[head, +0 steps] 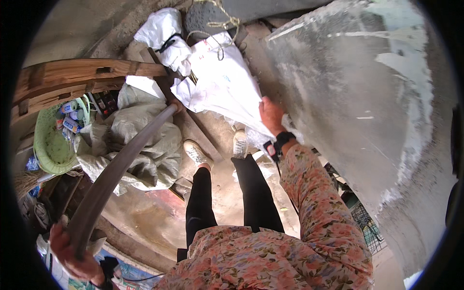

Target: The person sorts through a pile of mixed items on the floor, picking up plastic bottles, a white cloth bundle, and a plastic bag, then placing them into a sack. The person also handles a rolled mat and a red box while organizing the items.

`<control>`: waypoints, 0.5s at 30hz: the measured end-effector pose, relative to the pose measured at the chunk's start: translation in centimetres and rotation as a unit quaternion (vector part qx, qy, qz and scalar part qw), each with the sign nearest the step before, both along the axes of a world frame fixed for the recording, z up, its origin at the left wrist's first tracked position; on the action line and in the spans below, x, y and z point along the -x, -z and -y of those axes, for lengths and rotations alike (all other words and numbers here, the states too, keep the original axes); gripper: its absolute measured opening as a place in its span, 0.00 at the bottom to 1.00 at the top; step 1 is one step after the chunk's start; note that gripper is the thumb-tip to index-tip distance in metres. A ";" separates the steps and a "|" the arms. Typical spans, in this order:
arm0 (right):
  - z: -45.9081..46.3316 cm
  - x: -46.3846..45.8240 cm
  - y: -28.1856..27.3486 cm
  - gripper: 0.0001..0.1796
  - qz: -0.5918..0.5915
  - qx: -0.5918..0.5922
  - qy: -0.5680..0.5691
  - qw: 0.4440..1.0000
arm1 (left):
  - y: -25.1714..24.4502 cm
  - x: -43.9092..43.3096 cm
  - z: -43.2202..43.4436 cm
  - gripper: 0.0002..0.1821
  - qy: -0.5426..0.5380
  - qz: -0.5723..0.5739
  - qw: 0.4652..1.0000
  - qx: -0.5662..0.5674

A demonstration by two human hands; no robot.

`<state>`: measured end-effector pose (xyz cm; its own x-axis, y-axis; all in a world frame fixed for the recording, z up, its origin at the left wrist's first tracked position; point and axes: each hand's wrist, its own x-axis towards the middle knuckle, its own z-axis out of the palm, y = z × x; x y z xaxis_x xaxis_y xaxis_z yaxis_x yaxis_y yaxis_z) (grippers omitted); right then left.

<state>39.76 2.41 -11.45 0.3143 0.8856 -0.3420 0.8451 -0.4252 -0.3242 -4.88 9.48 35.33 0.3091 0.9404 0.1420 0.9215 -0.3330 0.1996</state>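
At the lower left, my left hand (74, 255) is wrapped around the near end of a long, smooth pole (125, 161). The pole's far end meets a dark wooden beam (195, 127) on the floor side. My right hand (272, 115), wearing a black wrist strap, grips the edge of a white sack (224, 78). Part of that sack is folded, with clear plastic (255, 136) beneath it. Just beyond lies a white bag (165, 30) tied with a black cord. A loose rope (232, 23) trails onto the white sack.
To the left, a green plastic basket (54, 141) holds several drink cans (70, 119). Crumpled woven sacks (145, 145) lie beside it, under a slotted timber frame (94, 70). A large rough concrete slab (337, 83) flanks my right side. My shoes (197, 152) stand on the floor between.
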 end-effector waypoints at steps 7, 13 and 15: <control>-1.1 6.5 -14.6 0.10 -0.540 -0.096 0.362 0.754 | 0.5 -2.5 -0.6 0.08 -0.040 0.094 0.995 0.017; -1.1 8.0 -21.6 0.13 -0.765 -0.078 0.422 0.481 | -0.1 -4.6 -2.1 0.06 0.070 0.116 0.990 -0.024; -0.3 7.9 -22.8 0.13 -0.789 -0.036 0.445 0.422 | -0.6 -5.1 -2.0 0.05 0.065 0.104 0.992 -0.035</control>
<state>31.88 2.70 11.40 -0.0357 0.6827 -0.7298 -0.9309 -0.2883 -0.2242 0.23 11.44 35.95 0.3843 0.8800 0.2792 0.8107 -0.4663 0.3539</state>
